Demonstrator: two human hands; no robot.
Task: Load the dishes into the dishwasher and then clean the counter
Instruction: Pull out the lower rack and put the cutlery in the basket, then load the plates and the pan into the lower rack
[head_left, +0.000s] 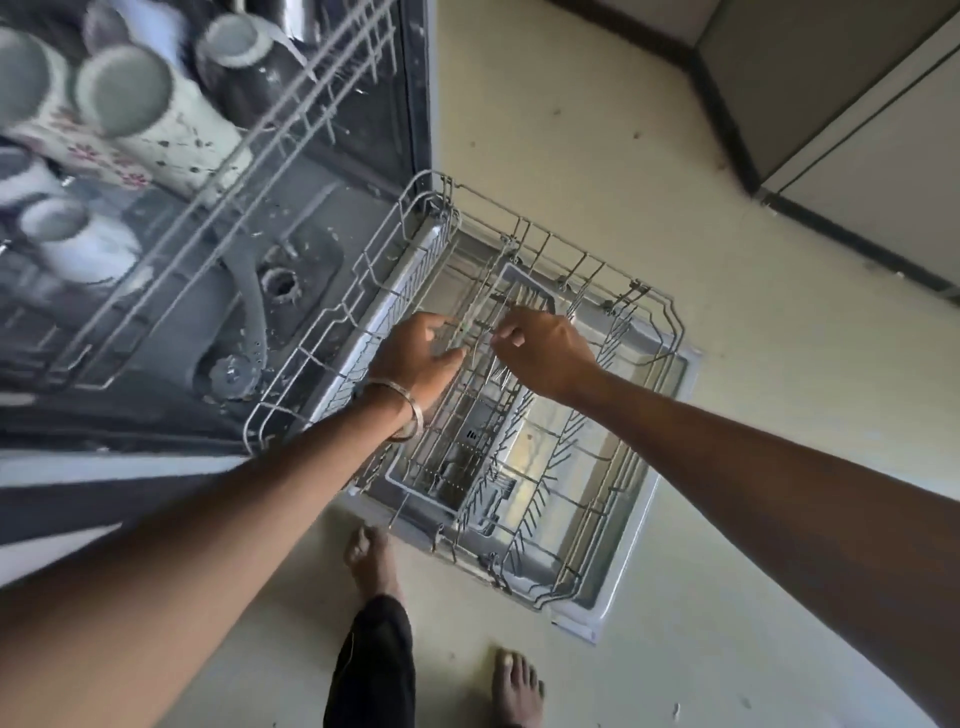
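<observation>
Two hands are down over the lower rack (644, 410), which is pulled right out onto the open dishwasher door (670, 467). Right hand (545, 351) has its fingers curled in a pinch on something thin at the folding tines — a wire or a slim piece of cutlery, too small and blurred to say which. Left hand (421, 356), a metal bangle (408, 415) on its wrist, comes in just beside that pinch with fingers loosely spread; whether the fingertips touch the wire, I cannot tell.

Below the grip, toward the person's bare feet, the rack's middle tray and tine rows show no plates, no bowls. Every slot I can make out down there is vacant.

Up and away from the grip, on the left-hand side, the upper rack (291, 130) is a different story — several mugs (122, 88) sit mouth-down in it, pale ones with a flower pattern and a darker one behind.

So my read on progress: cups loaded, lower rack barely begun, if at all. The hands look busy arranging or seating something at the tines, not placing a big dish. Whatever plates remain are out of frame, and so is the counter — that cleaning step appears wholly ahead.
</observation>
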